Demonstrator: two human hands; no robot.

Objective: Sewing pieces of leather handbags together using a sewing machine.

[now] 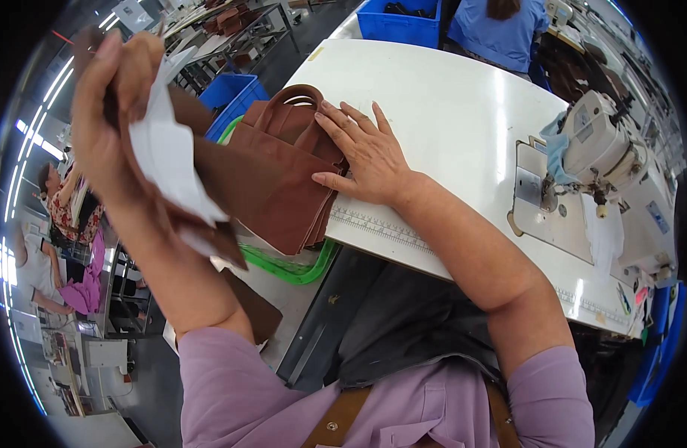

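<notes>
One white sheet (172,160) is clasped by the left grip (102,119); eleven-o'clock brown panels (280,179) seem steadied by the spread right grip (373,162).

The room is bright. Long white ceiling lights (45,143) glare on the left. The smooth white table (440,104) has shiny streaks. The raised bare left hand (104,131) is smeary, and so is the thin white sheet (168,157) it holds, maybe paper. Lines bend near the round rim, and the corners are black.
</notes>
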